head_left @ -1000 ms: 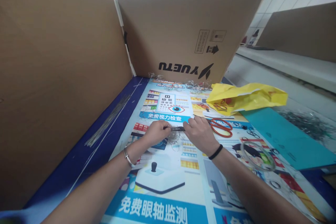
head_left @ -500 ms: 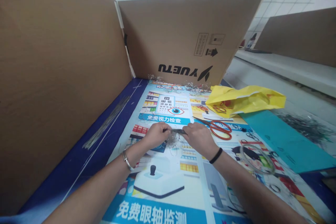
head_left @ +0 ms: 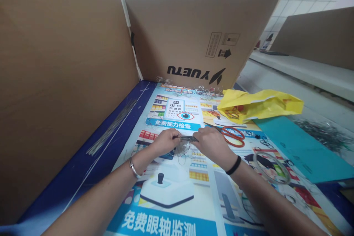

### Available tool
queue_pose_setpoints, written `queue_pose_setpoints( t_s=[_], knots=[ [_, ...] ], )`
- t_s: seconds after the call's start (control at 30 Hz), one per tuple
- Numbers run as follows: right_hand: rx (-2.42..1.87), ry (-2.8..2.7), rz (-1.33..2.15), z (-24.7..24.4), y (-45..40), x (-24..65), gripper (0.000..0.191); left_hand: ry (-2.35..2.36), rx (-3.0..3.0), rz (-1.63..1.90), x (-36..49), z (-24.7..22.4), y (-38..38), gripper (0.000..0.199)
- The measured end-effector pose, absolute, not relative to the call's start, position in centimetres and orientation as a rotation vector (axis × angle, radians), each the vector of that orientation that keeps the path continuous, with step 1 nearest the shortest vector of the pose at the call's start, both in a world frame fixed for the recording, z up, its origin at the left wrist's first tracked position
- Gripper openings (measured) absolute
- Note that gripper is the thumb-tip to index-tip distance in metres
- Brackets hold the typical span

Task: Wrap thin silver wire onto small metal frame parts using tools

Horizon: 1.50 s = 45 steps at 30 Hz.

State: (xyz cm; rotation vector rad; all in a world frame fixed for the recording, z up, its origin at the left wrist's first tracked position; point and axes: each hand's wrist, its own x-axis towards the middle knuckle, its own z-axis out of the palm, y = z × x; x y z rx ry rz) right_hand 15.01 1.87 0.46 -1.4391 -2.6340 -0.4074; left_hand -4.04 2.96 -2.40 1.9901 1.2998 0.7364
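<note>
Both my hands meet over the middle of the printed sheet (head_left: 166, 177). My left hand (head_left: 166, 141) is closed in a pinch on thin wire (head_left: 181, 149), which dangles in fine loops below the fingers. Closed around a slim dark metal tool (head_left: 189, 138) is my right hand (head_left: 212, 143); the tool's tip points left toward the left fingertips, and its exact kind is too small to make out. Right beyond my right hand lie scissors (head_left: 233, 136) with red-orange handles.
A bundle of straight wires (head_left: 110, 129) lies on the blue surface at left. Cardboard panels (head_left: 193, 29) stand behind and left. At right are a yellow bag (head_left: 260, 105), a turquoise sheet (head_left: 301, 151), a wire pile (head_left: 320, 132) and a clear ring (head_left: 271, 167). Wire scraps (head_left: 207, 93) line the back.
My hands stay close together at nearly the same place. The right hand has shifted slightly, and more of the dark tool and the wire loops shows between the hands.
</note>
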Motion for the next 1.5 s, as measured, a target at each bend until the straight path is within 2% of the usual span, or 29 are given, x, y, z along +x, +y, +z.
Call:
queue_pose_setpoints(
  t_s=[0.23,0.9,1.17,1.37,1.5],
  knots=[
    [-1.252,-2.688,-0.632,1.2,2.0,15.6,0.007,1.260,1.935,0.731,-4.1,-2.4,3.0,0.017],
    [-1.213,-2.688,-0.789,1.0,1.4,15.3,0.010,1.208,1.823,0.691,-4.2,-1.9,2.8,0.014],
    [-1.242,-2.695,-0.698,0.4,1.6,15.7,0.015,1.211,1.885,0.724,-4.3,-2.4,2.9,0.014],
    [-1.402,-2.697,-0.481,0.0,1.7,15.6,0.013,1.234,1.908,0.745,-4.3,-2.5,3.0,0.015],
    [-1.632,-2.590,-0.232,-0.6,2.1,15.4,0.028,1.242,1.815,0.784,-4.2,-2.3,3.0,0.016]
  ],
)
